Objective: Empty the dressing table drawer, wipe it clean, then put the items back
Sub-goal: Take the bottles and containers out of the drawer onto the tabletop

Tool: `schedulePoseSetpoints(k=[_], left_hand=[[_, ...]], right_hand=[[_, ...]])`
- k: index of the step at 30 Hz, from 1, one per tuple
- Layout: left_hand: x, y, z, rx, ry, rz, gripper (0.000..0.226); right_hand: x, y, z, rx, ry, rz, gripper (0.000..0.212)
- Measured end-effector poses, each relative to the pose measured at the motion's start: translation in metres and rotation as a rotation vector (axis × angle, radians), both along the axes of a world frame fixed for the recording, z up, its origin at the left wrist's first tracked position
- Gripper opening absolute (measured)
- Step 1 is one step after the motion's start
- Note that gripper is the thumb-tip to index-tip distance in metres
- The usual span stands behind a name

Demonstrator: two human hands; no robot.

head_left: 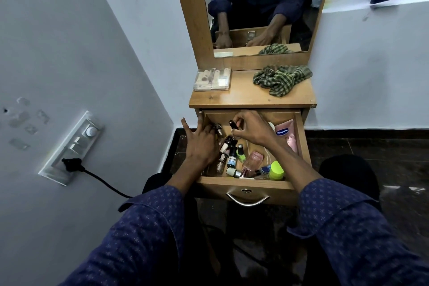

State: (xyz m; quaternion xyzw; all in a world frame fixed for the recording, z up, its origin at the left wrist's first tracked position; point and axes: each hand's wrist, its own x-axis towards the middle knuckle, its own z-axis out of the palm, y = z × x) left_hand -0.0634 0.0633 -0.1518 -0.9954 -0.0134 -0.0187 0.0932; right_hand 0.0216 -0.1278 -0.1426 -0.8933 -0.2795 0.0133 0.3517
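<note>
A: Head view first. Where's the drawer [246,184]?
B: Pulled open under the wooden surface [250,96], at 6 o'clock from the mirror [260,7]. Full of small bottles [228,158], jumbled along its left half.

A: And the hands?
B: Right hand [253,129] reaching in at the back, fingers curled round a dark little bottle [232,124], lifted clear of the pile. Left hand [200,144] at 9 o'clock in the drawer, over its left wall, fingers spread and straight, gripping nothing visible.

A: Anything else inside?
B: Pink Vaseline tube [286,136] along the right wall, at 3 o'clock. Lime-capped container [276,170] near the front, at 5 o'clock. Pink glass bottle [251,161] lying tilted just beside it.

A: On top?
B: Green checked cloth [282,79] crumpled at 2 o'clock, clear plastic box [212,79] at 10 o'clock, well apart.
</note>
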Motion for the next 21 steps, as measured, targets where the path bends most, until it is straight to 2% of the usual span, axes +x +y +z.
schedulePoseSetpoints(k=[5, 11, 16, 21], left_hand=[[-0.0017, -0.0012, 0.0061, -0.024, 0.011, -0.018, 0.053], [-0.002, 0.0008, 0.0082, -0.181, -0.014, -0.023, 0.048], [-0.0018, -0.0014, 0.0067, -0.18, -0.018, -0.068, 0.035], [-0.002, 0.0016, 0.0097, -0.307, -0.015, -0.086, 0.022]], right_hand=[[0.0019, -0.0012, -0.0024, 0.017, 0.031, -0.016, 0.017], [0.0036, -0.0012, -0.0013, 0.033, 0.037, -0.029, 0.016], [0.0056, -0.0004, 0.0024, 0.157, 0.11, -0.068, 0.018], [0.0048, -0.0006, 0.0054, 0.282, 0.205, -0.033, 0.015]])
